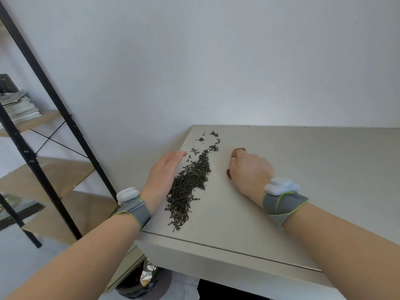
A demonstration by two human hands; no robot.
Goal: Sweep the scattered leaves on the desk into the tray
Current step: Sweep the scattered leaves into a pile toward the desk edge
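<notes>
Dark dried leaves (190, 180) lie in a long heap on the pale desk (303, 191), running from near the front edge toward the back left corner, where a few lie scattered (213, 140). My left hand (164, 174) stands on its edge with straight fingers, pressed against the left side of the heap. My right hand (249, 172) rests on the desk to the right of the leaves, fingers curled round a small brown wooden object (238, 153) that is mostly hidden under it. No tray is in view.
A black metal shelf frame (54, 135) with wooden boards stands left of the desk, with stacked books (19, 107) on it. A bin with a black bag (140, 282) sits on the floor below the desk's left front corner. The wall runs along the desk's back edge.
</notes>
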